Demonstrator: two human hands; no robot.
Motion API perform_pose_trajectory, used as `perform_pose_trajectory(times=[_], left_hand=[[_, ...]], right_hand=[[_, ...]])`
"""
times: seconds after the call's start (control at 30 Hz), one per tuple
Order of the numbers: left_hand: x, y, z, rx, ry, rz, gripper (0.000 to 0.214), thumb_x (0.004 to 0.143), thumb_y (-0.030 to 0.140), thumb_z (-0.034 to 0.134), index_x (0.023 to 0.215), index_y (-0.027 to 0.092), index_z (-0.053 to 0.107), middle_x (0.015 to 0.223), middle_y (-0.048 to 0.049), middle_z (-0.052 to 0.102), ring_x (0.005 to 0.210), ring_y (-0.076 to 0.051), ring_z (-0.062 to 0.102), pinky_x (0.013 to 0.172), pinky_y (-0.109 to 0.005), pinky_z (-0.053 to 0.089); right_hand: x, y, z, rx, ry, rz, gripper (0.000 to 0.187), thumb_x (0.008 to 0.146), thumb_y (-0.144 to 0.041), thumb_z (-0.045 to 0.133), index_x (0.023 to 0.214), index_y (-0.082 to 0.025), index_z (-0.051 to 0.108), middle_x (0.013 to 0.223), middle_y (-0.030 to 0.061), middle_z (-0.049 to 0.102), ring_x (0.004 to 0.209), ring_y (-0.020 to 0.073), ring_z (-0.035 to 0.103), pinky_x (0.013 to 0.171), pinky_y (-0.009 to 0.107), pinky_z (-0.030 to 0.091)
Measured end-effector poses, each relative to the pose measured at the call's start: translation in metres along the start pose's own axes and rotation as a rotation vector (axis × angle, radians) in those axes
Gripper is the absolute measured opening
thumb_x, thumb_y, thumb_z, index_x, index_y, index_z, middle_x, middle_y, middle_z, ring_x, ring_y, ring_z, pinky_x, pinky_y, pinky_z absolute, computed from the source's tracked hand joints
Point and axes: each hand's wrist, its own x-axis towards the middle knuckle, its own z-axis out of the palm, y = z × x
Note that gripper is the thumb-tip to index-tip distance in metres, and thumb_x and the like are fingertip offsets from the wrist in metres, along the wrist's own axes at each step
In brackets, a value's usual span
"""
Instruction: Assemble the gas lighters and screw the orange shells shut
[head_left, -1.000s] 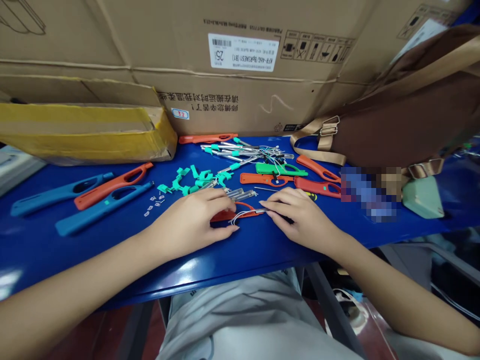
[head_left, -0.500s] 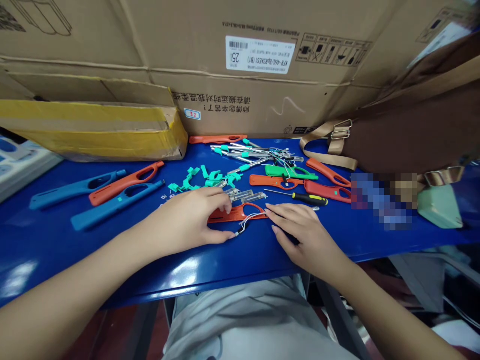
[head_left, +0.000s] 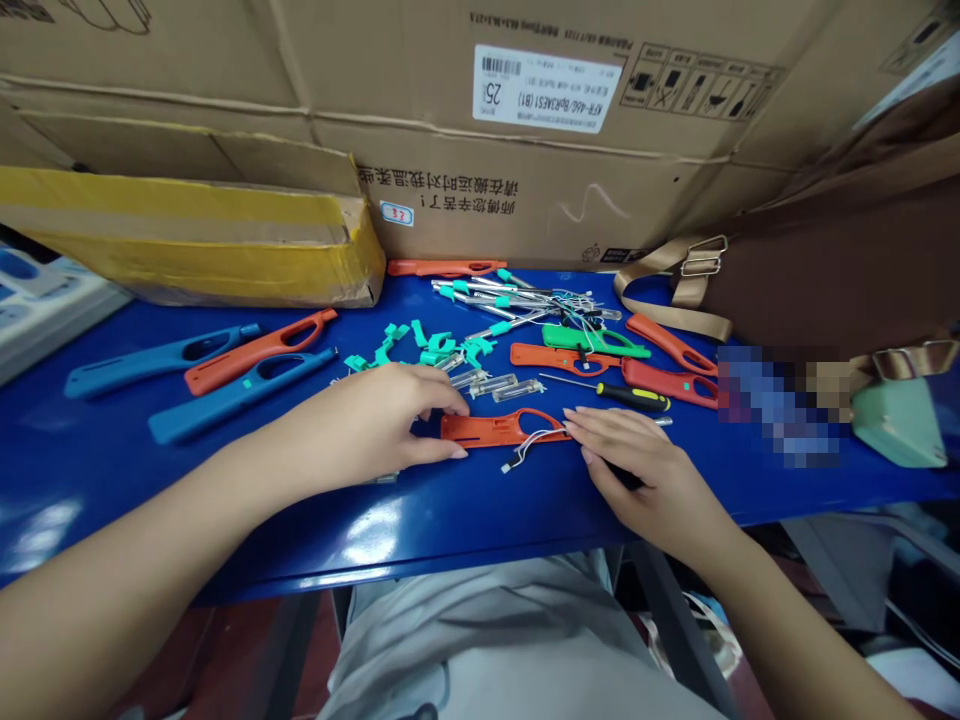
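The left hand pinched the near-left end of an open orange casing, the thumb along its lower edge and the fingers at its upper edge. The casing lay flat on the blue surface, in front of the person, its hollow side up and its oval loop to the right. The right hand was curved over the casing's right end with its fingertips together; whether they gripped anything could not be told. White wires ran out from under those fingertips across the casing, ending in a small connector near its lower edge, and a metal tip showed beyond the right hand. Just behind the casing lay several clear cylinders, with a yellow-and-black screwdriver to their right. Teal clips were heaped behind the left hand, and farther back metal rods lay in a tangle beside a green casing. Two blue casings lay to the left, with a red-orange casing between them.
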Motion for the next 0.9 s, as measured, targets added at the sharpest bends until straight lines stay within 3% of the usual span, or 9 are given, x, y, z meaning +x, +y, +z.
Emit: perform_pose_trajectory(times=[0.2, 0.37, 0.63, 0.9], left_hand=[[0.002, -0.006, -0.003, 0.033, -0.025, -0.027, 0.034, 0.082, 0.037, 0.078, 0.114, 0.026, 0.073, 0.113, -0.0022, 0.072, 0.095, -0.022, 0.069, 0.081, -0.032, 0.053], [0.000, -0.006, -0.005, -0.009, -0.034, 0.023, 0.039, 0.084, 0.050, 0.076, 0.115, 0.026, 0.075, 0.114, -0.0026, 0.072, 0.098, -0.022, 0.069, 0.086, -0.032, 0.053], [0.005, -0.009, 0.005, -0.067, -0.003, 0.000, 0.027, 0.084, 0.041, 0.078, 0.103, 0.024, 0.075, 0.102, -0.0014, 0.072, 0.090, -0.019, 0.068, 0.078, -0.030, 0.052], [0.002, -0.005, 0.001, 0.027, -0.007, -0.009, 0.025, 0.087, 0.039, 0.073, 0.108, 0.026, 0.074, 0.111, -0.0027, 0.072, 0.096, -0.022, 0.069, 0.085, -0.033, 0.053]], right_hand=[[0.002, 0.001, 0.001, 0.036, 0.032, 0.003, 0.033, 0.098, -0.015, 0.054, 0.124, -0.027, 0.070, 0.129, 0.0039, 0.073, 0.124, 0.0240, 0.067, 0.108, 0.050, 0.051], [0.001, 0.001, 0.001, 0.027, 0.048, 0.003, 0.033, 0.097, -0.015, 0.054, 0.123, -0.027, 0.070, 0.129, 0.0040, 0.073, 0.123, 0.0251, 0.068, 0.109, 0.052, 0.050], [-0.001, 0.001, 0.001, -0.008, 0.047, -0.027, 0.034, 0.097, -0.014, 0.054, 0.126, -0.025, 0.069, 0.131, 0.0046, 0.072, 0.125, 0.0233, 0.067, 0.110, 0.048, 0.051], [-0.001, -0.002, -0.001, -0.033, 0.052, -0.015, 0.040, 0.098, -0.015, 0.054, 0.135, -0.028, 0.063, 0.132, 0.0046, 0.071, 0.124, 0.0240, 0.067, 0.110, 0.051, 0.050]])
